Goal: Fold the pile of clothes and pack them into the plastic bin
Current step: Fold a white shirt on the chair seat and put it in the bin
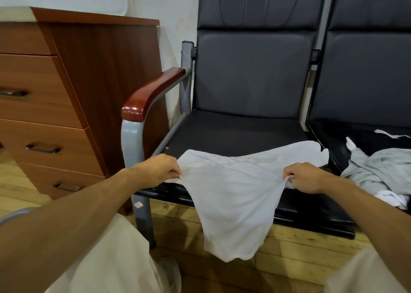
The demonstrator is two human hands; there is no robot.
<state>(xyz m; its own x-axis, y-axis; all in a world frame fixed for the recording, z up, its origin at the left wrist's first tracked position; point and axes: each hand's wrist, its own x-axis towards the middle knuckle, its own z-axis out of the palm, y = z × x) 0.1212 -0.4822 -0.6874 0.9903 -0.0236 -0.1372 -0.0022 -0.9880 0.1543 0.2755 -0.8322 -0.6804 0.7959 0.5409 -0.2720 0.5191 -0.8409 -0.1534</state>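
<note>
- Two hands are seen: the left hand (159, 168) and the right hand (308, 178).
- One white shirt (233, 195) is counted.
- Two black seats are seen: the left seat (235, 132) and the right seat (360, 141).
- One grey top (378, 170) is seen.
- One chest of drawers (106, 70) is seen, with three handles (43, 148).
- One armrest (151, 92) is seen.

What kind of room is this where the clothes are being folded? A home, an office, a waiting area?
Probably an office or waiting room rather than a bedroom: black padded seats stand side by side on a grey metal frame with a wooden armrest, and a wooden drawer cabinet stands beside them.
</note>
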